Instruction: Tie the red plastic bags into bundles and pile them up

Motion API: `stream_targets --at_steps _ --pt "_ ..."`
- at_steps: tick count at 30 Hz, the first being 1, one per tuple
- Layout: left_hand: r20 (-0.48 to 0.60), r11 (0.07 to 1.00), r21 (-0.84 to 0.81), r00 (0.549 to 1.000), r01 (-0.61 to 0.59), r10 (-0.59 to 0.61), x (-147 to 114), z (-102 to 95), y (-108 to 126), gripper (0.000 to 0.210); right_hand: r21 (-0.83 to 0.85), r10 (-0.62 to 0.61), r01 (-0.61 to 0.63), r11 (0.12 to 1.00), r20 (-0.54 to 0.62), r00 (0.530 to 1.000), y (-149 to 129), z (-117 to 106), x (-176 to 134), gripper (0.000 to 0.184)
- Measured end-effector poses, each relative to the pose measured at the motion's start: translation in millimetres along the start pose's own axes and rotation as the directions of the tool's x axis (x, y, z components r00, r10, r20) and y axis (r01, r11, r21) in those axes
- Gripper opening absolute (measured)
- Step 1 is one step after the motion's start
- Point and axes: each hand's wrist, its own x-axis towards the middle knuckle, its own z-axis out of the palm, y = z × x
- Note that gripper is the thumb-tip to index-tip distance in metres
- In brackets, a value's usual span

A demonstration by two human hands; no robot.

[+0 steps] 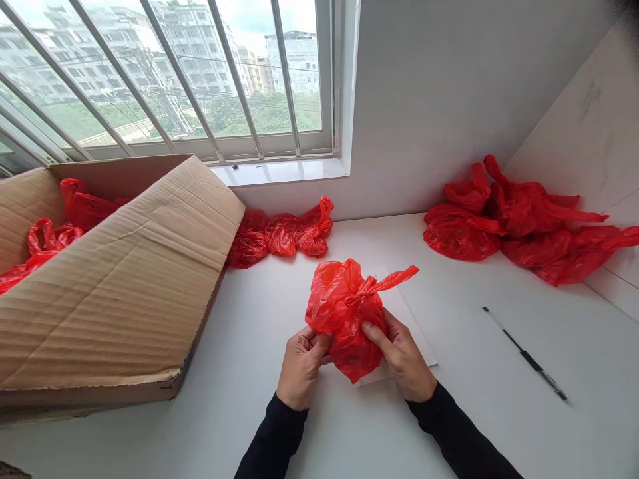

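A red plastic bag (344, 313), knotted near its top with a twisted tail pointing right, is held up between both hands in front of me. My left hand (304, 366) pinches its lower left side between thumb and fingers. My right hand (402, 352) grips the right side, thumb pressed on the front and fingers behind. What the bag contains is hidden by the plastic. Partly covered behind the bag and right hand, a flat white sheet or pad (417, 332) lies on the white table (239, 426).
On the left stands an open cardboard box (134, 279) with red bags (90, 209) inside. More tied red bags (284, 234) sit below the barred window, and another pile of red bags (524, 219) rests in the right corner. A pen (529, 359) lies on the right.
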Motion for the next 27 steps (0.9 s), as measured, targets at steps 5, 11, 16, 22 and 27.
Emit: stream_targets --at_steps 5,11,16,22,27 --pt "-0.025 1.000 0.018 1.000 -0.011 0.011 3.1 -0.5 -0.3 0.048 0.017 0.011 -0.011 1.000 0.014 1.000 0.6 0.5 -0.3 0.034" --pt "-0.030 0.999 0.009 0.999 -0.038 0.038 -0.7 0.7 -2.0 0.036 0.012 0.010 -0.010 1.000 0.006 1.000 -1.1 0.3 0.0 0.033" --pt "-0.057 0.996 -0.050 0.995 -0.080 0.077 -1.3 3.8 1.6 0.034 -0.022 0.023 -0.022 1.000 0.022 0.999 -3.6 1.1 -1.0 0.028" --pt "-0.058 0.990 -0.127 0.997 -0.059 0.052 -3.9 6.1 4.7 0.033 -0.046 0.015 -0.013 0.999 0.023 1.000 -0.7 0.2 0.5 0.028" --pt "-0.089 0.988 -0.132 0.994 -0.074 0.063 -2.2 3.0 3.5 0.034 -0.039 0.027 -0.026 0.999 0.031 0.999 -1.6 -0.3 0.0 0.030"
